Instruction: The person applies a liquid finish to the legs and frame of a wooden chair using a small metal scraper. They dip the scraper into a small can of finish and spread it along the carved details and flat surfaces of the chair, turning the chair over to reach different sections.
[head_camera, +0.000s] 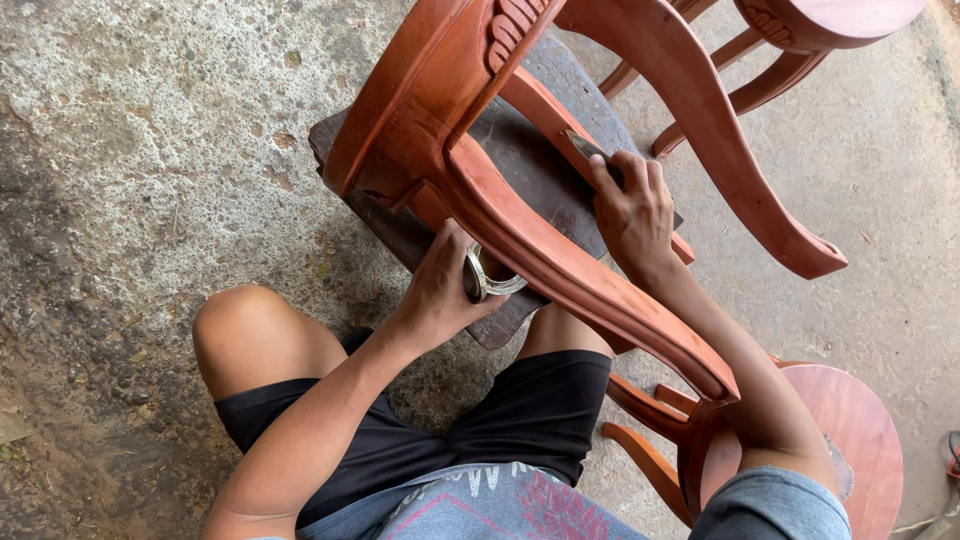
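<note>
A reddish-brown wooden table (440, 110) with curved carved legs lies on its side on a dark board (535, 165). My left hand (440, 285) grips a small round tin (488, 278) beside the nearest curved leg (580, 275). My right hand (632, 208) reaches between the legs and presses a flat putty knife (590, 150) against a stretcher rail (545, 115). I sit on the ground with my knees bent, in black shorts.
A second table of the same kind (810, 30) stands at the top right. A round reddish stool or tabletop (855, 430) lies at the lower right. The rough concrete floor (150, 150) surrounds everything.
</note>
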